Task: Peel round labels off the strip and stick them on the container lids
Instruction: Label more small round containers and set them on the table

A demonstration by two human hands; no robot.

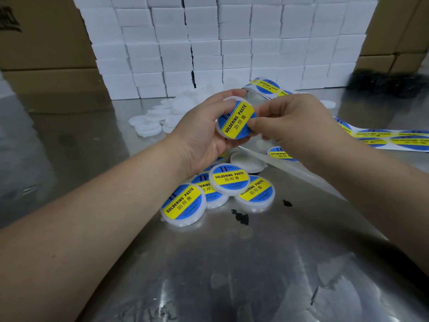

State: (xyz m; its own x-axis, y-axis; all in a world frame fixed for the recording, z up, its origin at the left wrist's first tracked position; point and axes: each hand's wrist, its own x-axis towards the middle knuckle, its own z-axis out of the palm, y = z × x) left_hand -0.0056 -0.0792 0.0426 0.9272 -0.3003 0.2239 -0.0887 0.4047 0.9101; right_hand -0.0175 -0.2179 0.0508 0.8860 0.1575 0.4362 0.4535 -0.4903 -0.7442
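Observation:
My left hand [199, 133] grips a white round lid [234, 119] tilted toward me, thumb on its upper rim. A blue and yellow round label reading SOLDERING PASTE covers its face. My right hand [292, 124] is at the lid's right edge, thumb pressing on the label. The label strip [392, 138] runs off to the right across the table, and its roll end [267, 87] curls behind my hands. Several labelled lids [228, 182] lie in a heap below my hands. One bare white lid [246, 161] lies just behind that heap.
A pile of unlabelled white lids [157, 119] lies at the back left on the steel table [232, 263]. A wall of stacked white boxes [220, 43] stands behind, with cardboard cartons [41, 54] on both sides. Black specks [241, 217] dot the table.

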